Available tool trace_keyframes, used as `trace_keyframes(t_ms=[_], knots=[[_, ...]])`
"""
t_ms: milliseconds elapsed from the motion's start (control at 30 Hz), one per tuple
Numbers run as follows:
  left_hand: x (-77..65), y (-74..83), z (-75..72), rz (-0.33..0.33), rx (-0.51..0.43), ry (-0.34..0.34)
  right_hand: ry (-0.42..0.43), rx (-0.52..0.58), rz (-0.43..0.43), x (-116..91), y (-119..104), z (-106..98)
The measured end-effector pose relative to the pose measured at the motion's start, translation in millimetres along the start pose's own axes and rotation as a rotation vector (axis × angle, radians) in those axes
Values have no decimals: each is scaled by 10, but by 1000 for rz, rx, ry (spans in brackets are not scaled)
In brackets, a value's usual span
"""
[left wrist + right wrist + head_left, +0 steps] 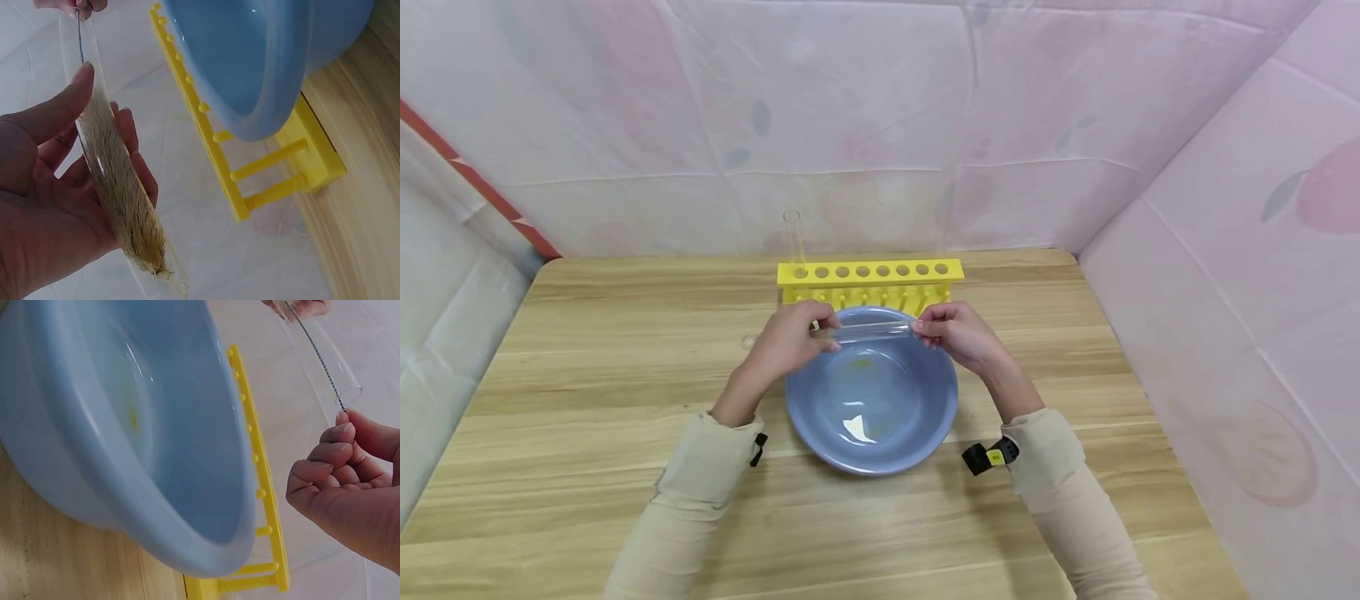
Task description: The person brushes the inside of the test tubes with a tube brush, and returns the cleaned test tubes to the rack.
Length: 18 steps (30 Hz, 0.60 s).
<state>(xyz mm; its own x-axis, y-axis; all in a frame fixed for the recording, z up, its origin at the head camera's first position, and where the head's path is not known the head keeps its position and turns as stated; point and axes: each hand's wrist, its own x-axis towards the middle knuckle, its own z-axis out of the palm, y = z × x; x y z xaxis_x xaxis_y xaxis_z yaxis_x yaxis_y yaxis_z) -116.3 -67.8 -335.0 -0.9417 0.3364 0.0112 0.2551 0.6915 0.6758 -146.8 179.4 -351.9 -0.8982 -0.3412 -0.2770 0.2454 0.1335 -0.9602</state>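
Above the basin, a clear glass test tube (876,332) is held almost level. My left hand (790,337) grips it, the thumb along one side and fingers round the other in the left wrist view. Inside the tube sits the bristle head of a tube brush (122,181), near the closed end. A thin twisted wire handle (315,353) runs out of the open mouth. There my right hand (961,333) pinches the wire between thumb and forefinger, its other fingers curled. The blue basin (820,417) lies below both hands, with shallow liquid and yellowish patches inside.
Behind the basin stands a yellow test tube rack (872,279), with another clear tube (795,242) upright in its leftmost hole. Everything rests on a wooden table (587,400). Patterned cloth (850,108) hangs behind and at the sides.
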Motion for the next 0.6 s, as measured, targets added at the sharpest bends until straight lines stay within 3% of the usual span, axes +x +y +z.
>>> trace_keyframes(t_ms=[600], knots=[[-14, 13, 21, -31, 25, -6, 1, -10, 77, -5, -8, 10]])
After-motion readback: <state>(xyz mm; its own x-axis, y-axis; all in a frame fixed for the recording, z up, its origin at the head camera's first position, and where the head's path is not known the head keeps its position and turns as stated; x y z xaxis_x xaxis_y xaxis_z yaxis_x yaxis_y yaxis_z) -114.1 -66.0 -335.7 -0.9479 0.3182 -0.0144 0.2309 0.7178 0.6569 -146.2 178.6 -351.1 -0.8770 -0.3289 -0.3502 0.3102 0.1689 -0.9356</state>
